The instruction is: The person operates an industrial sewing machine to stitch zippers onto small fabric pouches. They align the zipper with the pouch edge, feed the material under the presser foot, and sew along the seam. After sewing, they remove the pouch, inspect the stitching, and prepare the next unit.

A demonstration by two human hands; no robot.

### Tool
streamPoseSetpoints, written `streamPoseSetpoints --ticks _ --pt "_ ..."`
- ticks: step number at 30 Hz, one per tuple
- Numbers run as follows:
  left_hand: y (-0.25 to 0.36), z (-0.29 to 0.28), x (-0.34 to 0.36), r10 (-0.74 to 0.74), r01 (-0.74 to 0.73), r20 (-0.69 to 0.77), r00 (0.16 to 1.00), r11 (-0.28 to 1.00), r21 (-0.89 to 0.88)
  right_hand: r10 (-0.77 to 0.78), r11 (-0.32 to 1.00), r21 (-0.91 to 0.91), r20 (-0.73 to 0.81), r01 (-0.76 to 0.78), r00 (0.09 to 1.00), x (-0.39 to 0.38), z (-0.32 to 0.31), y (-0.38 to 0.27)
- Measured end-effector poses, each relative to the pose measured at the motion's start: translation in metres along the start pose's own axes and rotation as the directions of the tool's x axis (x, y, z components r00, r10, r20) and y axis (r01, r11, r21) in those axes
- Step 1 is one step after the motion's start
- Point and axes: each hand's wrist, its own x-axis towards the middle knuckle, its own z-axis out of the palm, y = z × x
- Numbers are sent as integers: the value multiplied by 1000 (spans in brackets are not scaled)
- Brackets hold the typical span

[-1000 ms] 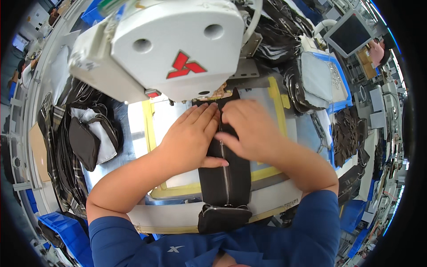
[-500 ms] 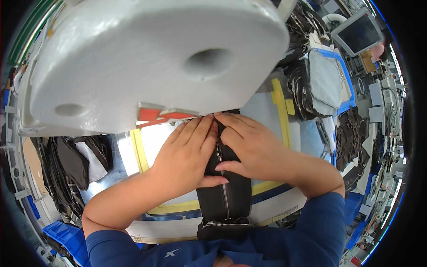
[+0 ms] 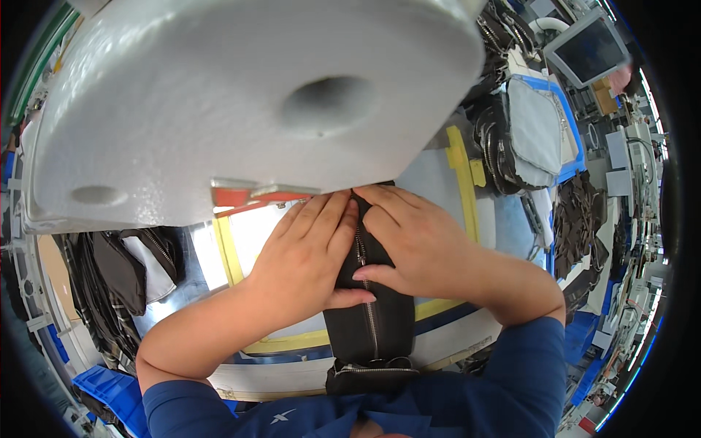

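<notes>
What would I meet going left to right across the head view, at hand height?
Pile of dark fabric pieces, yellow tape strip, left hand, silver zip of the black piece, right hand, second yellow tape strip, dark fabric scraps.

Worktable (image 3: 445, 339): I am viewing its pale surface.
Yellow tape (image 3: 461, 182): strips are adhering.
Black zippered fabric (image 3: 394, 325): is lying mid-table.

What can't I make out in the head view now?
Head view:
Far end of the black zippered piece: hidden by the white machine head.
Fabric under the left hand and right hand: covered by them.
Machine head's top: cut off by the upper edge.
Grey monitor's screen: too small to read.
</notes>
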Motion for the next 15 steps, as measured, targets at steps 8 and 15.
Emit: streamPoseSetpoints --ticks 8,15 --pt "-1 1 -4 -7 7 5 1000 1000 2 17 1000 -9 22 -17 1000 1 0 -4" --pt "-2 3 -1 22 -22 -1 1000 1000 -2 9 1000 -16 -57 -9 998 -4 -1 -2"
